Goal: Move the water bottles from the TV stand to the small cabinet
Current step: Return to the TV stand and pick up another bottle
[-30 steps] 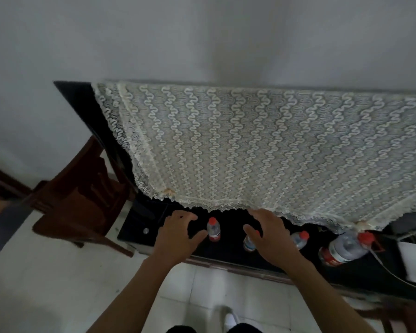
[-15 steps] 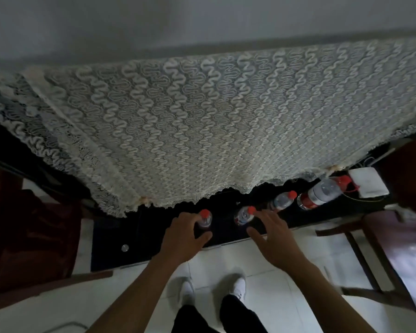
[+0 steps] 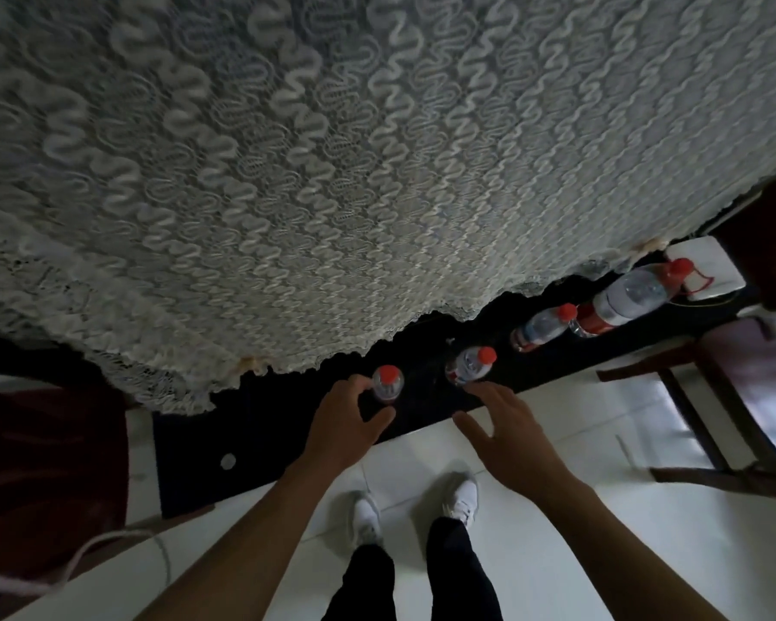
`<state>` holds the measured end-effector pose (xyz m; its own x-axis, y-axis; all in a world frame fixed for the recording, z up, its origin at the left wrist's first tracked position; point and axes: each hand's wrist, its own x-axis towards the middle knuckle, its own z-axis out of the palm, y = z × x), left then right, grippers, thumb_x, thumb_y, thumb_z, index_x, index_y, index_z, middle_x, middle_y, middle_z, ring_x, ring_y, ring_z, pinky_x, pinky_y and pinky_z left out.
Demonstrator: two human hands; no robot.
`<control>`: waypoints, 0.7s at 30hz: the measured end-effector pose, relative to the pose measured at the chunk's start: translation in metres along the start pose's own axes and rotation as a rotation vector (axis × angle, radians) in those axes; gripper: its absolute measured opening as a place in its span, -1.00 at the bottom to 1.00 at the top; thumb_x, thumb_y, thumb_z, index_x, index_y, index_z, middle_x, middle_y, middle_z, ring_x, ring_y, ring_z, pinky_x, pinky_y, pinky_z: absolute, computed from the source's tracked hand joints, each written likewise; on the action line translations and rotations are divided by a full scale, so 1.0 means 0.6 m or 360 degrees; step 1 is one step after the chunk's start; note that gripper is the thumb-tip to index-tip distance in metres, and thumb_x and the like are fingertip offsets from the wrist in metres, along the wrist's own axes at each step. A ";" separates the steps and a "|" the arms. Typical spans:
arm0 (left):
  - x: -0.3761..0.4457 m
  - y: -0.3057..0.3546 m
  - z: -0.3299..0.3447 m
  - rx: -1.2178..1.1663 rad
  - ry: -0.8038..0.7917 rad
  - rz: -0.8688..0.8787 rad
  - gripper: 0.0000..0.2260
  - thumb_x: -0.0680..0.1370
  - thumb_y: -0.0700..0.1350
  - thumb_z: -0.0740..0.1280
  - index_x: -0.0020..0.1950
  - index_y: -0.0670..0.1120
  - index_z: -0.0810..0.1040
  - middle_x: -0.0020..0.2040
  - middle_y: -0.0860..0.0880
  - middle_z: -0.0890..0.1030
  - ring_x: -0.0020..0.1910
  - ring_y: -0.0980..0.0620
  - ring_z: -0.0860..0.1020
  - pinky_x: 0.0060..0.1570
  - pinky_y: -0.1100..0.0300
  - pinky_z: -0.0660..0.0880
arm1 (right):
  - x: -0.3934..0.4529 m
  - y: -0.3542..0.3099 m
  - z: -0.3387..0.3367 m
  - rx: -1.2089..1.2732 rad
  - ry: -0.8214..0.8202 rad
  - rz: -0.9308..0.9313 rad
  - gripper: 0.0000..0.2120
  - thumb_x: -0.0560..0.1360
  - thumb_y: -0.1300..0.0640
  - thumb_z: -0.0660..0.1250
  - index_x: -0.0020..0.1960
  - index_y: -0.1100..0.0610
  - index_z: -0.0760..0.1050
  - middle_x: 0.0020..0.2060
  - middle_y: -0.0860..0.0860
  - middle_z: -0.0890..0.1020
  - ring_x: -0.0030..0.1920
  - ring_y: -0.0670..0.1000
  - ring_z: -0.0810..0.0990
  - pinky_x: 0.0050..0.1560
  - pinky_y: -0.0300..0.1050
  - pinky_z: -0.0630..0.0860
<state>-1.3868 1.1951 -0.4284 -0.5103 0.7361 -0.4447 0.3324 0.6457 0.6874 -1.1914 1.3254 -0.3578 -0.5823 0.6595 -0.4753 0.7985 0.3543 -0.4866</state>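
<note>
Several clear water bottles with red caps stand in a row on the black TV stand (image 3: 261, 437). My left hand (image 3: 343, 423) curls around the leftmost small bottle (image 3: 387, 384), thumb and fingers on either side, and I cannot tell if they press on it. My right hand (image 3: 502, 434) is spread open just in front of the second small bottle (image 3: 471, 365), not touching it. A third small bottle (image 3: 543, 327) and a large bottle (image 3: 628, 294) stand further right. The small cabinet is not in view.
A lace cloth (image 3: 332, 172) hangs over the TV above the stand. A white box (image 3: 708, 266) lies behind the large bottle. Dark wooden chairs stand at the left (image 3: 41, 463) and right (image 3: 735, 419). My feet in white shoes (image 3: 413, 508) are on white floor tiles.
The view has tilted down and closer to the stand. My left hand has closed in around the leftmost bottle. My right hand stays open near the second bottle.
</note>
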 end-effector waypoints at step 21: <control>0.190 -0.128 0.197 -0.0006 0.0436 0.0093 -0.56 0.32 -0.12 0.53 0.15 -0.06 0.48 0.07 -0.03 0.50 0.04 -0.02 0.50 -0.02 0.10 0.50 | 0.102 0.099 0.138 0.0011 -0.0157 0.0147 -0.47 0.58 -0.21 0.13 0.50 -0.08 0.21 0.51 -0.07 0.26 0.47 0.02 0.27 0.43 0.10 0.31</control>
<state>-1.3764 1.2535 -0.5996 -0.6861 0.6893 -0.2325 0.3650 0.6026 0.7097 -1.1922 1.3319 -0.4761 -0.5190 0.6206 -0.5878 0.8484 0.2904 -0.4426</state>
